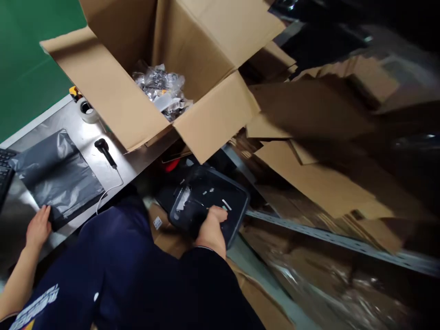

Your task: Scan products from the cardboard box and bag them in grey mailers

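Observation:
My left hand point(39, 227) lies open on the near edge of the metal table, fingertips at the corner of a dark grey plastic mailing bag point(62, 172). The bag is flat and shiny, with a fold across it. My right hand point(212, 228) reaches down over a black waste bin point(242, 195) beside the table. Its thumb side shows; the other fingers are hidden beneath, so a grip cannot be made out. Small white scraps lie inside the bin, some close to the fingertips.
A large open carton point(206, 114) with clear-wrapped items point(163, 89) stands at the table's end. A barcode scanner point(106, 152), tape roll point(88, 112) and keyboard point(5, 172) are on the table. Flattened cardboard point(319, 178) fills a metal shelf point(309, 233) at right.

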Demonstrator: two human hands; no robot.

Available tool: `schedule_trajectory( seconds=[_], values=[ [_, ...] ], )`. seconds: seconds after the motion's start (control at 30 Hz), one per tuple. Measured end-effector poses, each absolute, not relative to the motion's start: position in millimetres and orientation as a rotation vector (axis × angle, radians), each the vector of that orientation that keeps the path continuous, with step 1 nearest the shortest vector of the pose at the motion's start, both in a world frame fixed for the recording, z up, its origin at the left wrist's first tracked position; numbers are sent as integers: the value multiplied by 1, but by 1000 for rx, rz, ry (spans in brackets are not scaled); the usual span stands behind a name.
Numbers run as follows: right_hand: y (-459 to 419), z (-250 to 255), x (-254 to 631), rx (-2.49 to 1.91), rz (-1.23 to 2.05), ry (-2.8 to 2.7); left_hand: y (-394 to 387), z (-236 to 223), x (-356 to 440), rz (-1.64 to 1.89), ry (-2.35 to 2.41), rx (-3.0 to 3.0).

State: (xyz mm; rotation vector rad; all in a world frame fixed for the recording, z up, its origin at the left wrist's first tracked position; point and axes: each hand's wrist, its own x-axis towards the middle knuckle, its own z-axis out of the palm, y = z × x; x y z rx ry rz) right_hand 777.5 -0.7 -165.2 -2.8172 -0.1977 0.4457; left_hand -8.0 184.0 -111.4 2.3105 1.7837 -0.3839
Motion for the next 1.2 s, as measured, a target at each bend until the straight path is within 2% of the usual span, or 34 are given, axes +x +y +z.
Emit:
schedule_trajectory(
  seconds=[0.1, 0.2, 0.37, 0.47, 0.6, 0.67, 0.83, 1.03, 1.2],
  values=[
    [25, -174, 749, -2886, 552, -274, 179, -112, -4, -419, 1734, 2310],
    [77, -180, 690, -2711, 684, -785, 170, -108, 2, -452, 1727, 2287],
    [194, -178, 528, -1591, 749, -2161, 153, -113, -8, -467, 1721, 2197],
    [248, -172, 446, -1012, 773, -2654, 135, -118, -23, -426, 1676, 2163],
    [273, -183, 416, -488, 899, -3039, 109, -121, -41, -392, 1424, 2170],
    [264, -192, 422, -458, 933, -3090, 99, -123, -44, -424, 1314, 2174],
    [224, -202, 433, -723, 848, -3080, 73, -137, -40, -392, 1357, 2171],
    [203, -199, 438, -759, 915, -3037, 55, -135, -35, 30, 1419, 1858],
    [223, -185, 434, -813, 1265, -2837, 89, -135, -34, 410, 1744, 1364]
  ],
)
